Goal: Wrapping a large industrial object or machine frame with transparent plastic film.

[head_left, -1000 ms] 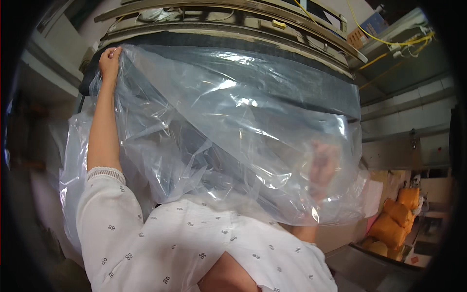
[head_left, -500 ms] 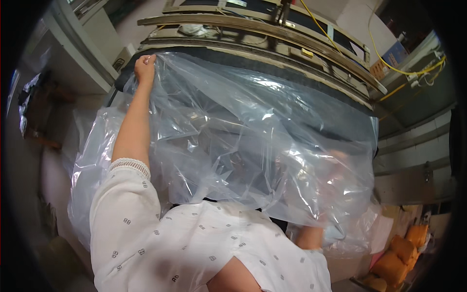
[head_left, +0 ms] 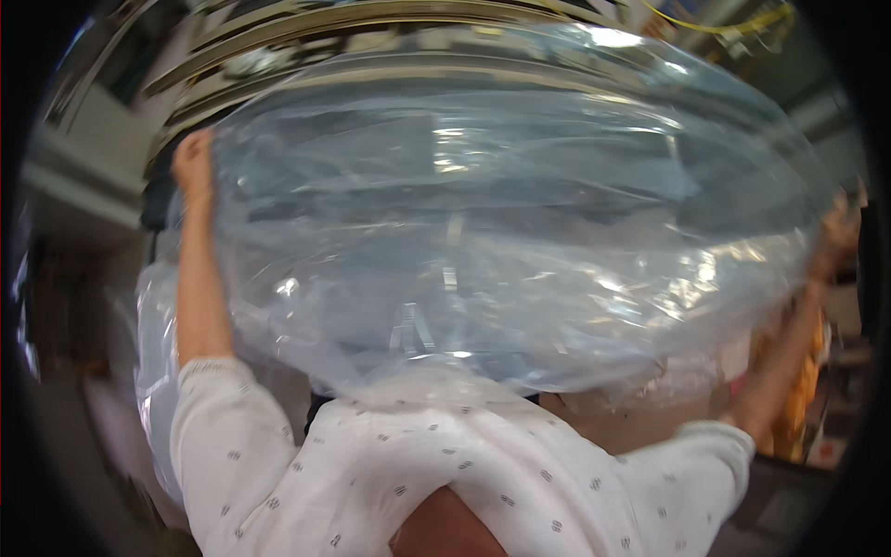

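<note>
A large clear plastic sheet (head_left: 520,232) spreads between my outstretched arms, puffed up and shiny with folds. My left hand (head_left: 194,165) grips its left edge with the fingers closed, near the dark rim of the work surface. Far out on the right, my right hand (head_left: 840,227) is at the sheet's opposite edge; it is blurred, but its fingers look closed round the plastic. The near edge of the sheet hangs against my chest. Whether the sheet is one layer or a bag, I cannot make out.
Beyond the sheet runs a machine with long metal bars (head_left: 306,32). More clear plastic (head_left: 160,316) hangs at the left. A yellow cable (head_left: 724,26) loops at the far right. Orange items (head_left: 806,395) stand low on the right, behind my right forearm.
My right hand has swung up and outward to the far right, drawing the plastic sheet wide and billowing. My left hand has shifted left, still holding its edge. The head view has tilted.
</note>
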A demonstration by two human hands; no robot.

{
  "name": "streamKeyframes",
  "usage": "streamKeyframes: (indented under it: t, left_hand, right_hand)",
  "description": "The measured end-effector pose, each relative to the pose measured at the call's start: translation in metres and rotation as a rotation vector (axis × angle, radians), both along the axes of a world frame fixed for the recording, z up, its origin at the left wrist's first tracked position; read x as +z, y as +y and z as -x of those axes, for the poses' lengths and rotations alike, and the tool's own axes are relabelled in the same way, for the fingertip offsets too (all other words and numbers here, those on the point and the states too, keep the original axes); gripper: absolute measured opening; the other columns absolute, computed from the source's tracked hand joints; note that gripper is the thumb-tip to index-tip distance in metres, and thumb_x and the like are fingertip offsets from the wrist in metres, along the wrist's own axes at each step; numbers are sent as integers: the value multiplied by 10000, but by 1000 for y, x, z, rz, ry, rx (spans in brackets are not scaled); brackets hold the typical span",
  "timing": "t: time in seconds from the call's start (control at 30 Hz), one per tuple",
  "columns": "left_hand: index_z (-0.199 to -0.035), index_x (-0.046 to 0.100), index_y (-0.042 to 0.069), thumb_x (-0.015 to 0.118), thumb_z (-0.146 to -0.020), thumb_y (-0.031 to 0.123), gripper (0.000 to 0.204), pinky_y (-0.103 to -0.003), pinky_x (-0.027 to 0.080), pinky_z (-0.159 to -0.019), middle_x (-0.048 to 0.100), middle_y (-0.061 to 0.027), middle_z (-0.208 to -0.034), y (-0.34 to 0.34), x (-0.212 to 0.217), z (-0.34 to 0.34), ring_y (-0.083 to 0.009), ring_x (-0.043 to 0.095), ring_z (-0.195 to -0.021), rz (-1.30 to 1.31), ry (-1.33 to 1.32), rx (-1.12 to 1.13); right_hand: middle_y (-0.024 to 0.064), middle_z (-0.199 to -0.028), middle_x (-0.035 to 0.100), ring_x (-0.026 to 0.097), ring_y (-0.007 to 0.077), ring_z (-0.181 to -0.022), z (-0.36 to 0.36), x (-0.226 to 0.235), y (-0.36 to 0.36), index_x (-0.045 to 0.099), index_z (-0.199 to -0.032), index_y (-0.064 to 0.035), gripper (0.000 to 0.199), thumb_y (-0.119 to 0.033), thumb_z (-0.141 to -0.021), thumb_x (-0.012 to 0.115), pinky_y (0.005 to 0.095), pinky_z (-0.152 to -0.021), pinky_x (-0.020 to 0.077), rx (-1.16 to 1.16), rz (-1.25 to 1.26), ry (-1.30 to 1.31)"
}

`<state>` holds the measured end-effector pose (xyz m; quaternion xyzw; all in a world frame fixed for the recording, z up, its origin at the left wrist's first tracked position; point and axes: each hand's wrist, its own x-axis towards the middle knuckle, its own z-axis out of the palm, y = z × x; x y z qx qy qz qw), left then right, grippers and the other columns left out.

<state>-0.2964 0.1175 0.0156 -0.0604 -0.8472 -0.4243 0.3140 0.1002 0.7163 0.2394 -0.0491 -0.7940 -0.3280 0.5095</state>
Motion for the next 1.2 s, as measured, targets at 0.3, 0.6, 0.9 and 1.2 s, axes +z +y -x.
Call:
streamKeyframes:
  t: [0.3,0.6,0.9,1.2]
  left_hand:
    - [-880,616,28,606,-822,314,292,-268,412,-684,574,-64,-806,-199,-50,34,-145,501,-721,421,-145,76]
    - [-915,627,42,595,-826,342,314,-314,424,-711,574,-109,-848,-183,-70,38,-223,541,-779,463,-3,286]
    - [-947,618,34,550,-853,352,339,-311,415,-733,575,-109,-906,-180,-61,30,-221,539,-813,499,-26,271]
    - [-1038,610,19,562,-863,265,306,-245,404,-842,599,-54,-1032,-237,-23,8,-138,544,-929,148,-94,193]
  right_hand:
    - [85,-1315,378,346,280,-1204,2,-214,45,455,-1228,-148,541,-307,-746,643,406,-958,327,-115,842,-585]
    - [76,-1094,473,433,262,-1033,84,-177,48,565,-1071,-102,497,-439,-718,658,339,-881,348,-98,810,-378]
    - [-61,-745,496,455,32,-660,96,-142,93,550,-856,-105,122,-218,-828,585,190,-598,394,697,2155,-477]
    - [44,-713,605,560,148,-673,123,-222,84,623,-794,-68,227,-291,-751,616,275,-625,426,102,1351,-657]
